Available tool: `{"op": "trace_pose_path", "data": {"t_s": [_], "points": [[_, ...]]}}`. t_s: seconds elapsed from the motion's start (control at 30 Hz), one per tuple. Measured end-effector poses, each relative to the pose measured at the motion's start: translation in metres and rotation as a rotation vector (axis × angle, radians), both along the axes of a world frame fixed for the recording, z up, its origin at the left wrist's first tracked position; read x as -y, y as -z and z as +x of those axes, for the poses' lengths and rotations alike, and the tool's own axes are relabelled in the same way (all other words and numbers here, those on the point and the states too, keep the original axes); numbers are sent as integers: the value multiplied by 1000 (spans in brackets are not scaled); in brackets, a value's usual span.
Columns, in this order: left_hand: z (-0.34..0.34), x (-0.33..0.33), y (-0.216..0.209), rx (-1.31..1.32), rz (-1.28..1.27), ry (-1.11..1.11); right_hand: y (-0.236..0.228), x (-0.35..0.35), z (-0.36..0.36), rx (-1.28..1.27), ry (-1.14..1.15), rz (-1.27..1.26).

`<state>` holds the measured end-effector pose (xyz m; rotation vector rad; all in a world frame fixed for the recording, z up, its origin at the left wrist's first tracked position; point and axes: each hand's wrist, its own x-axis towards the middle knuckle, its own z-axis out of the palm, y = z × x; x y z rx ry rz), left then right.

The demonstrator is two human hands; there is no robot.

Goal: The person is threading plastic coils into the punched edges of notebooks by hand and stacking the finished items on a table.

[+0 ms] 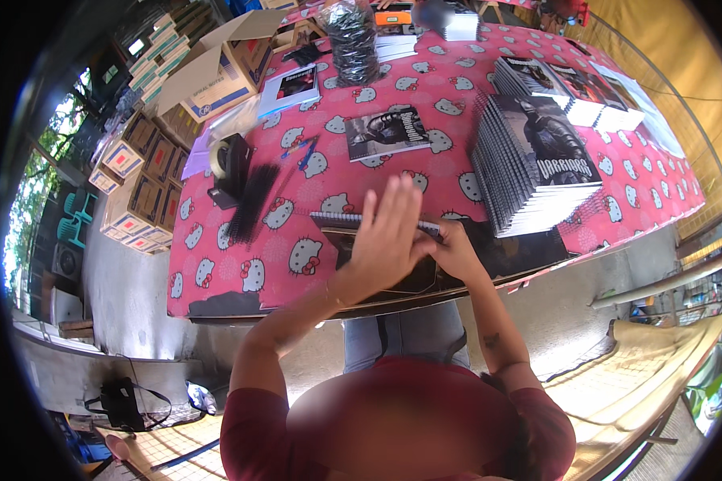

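Near the table's front edge a spiral notebook stands tilted, its row of wire coils along the top. My left hand lies across it with the fingers stretched out straight and pointing away from me. At the notebook's right end my right hand is closed, gripping it by the edge. Its cover is mostly hidden behind my hands. Beyond it lies a loose printed cover sheet with a dark armoured figure. A tall stack of spiral notebooks rises to the right of my right hand.
A tape dispenser, black plastic coils and blue-handled scissors lie on the left of the pink patterned table. Farther back stand a black-wrapped roll and an open carton. More cartons are piled beside the table.
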<state>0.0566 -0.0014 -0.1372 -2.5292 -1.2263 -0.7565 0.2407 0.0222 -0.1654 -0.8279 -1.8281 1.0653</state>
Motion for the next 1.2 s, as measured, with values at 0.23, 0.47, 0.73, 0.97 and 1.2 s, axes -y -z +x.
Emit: {"op": "trace_pose_path", "data": {"t_s": [0.23,0.47,0.73,0.97,1.2], "points": [[3,23,33,32,-44,15,5,-3,-3,-15,23,41],[1,34,9,131,-14,60,7,-2,-9,-98,67,92],[-12,-11,-24,218,-86,114,-16,-1,32,-194,6,-137],[-11,-16,-24,201,-79,109,-53,-20,39,79,-130,-1],[-9,-3,-20,175,30,134,-39,-5,15,94,82,215]]}}
